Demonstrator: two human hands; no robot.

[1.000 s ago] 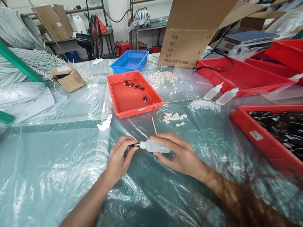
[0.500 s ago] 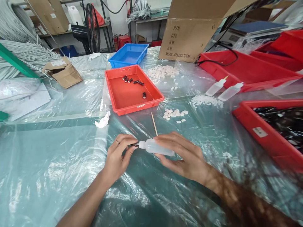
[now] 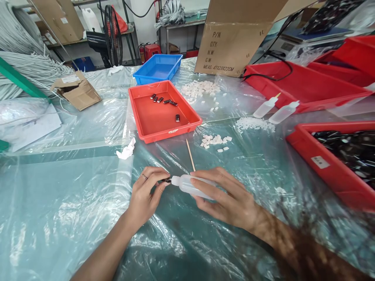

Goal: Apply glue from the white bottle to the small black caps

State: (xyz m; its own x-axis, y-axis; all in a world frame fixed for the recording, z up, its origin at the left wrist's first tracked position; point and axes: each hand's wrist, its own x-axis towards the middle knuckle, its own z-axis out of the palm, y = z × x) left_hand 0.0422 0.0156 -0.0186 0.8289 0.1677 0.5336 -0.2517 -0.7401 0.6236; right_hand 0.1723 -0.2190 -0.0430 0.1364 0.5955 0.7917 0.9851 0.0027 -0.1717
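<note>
My right hand is closed round a small translucent squeeze bottle, held level with its nozzle pointing left. My left hand pinches a small dark part between thumb and forefinger, right at the nozzle's tip. A ring sits on one left finger. Both hands hover just above the plastic-covered table. A thin wooden stick lies just beyond the bottle.
An orange tray with several dark parts lies ahead, a blue tray behind it. White bits are scattered right of the tray. Two more squeeze bottles lie near red bins. A cardboard box stands at the back.
Both hands stay together on the bottle and the dark part. The bottle's rear end has dipped slightly toward me; the view has shifted a little.
</note>
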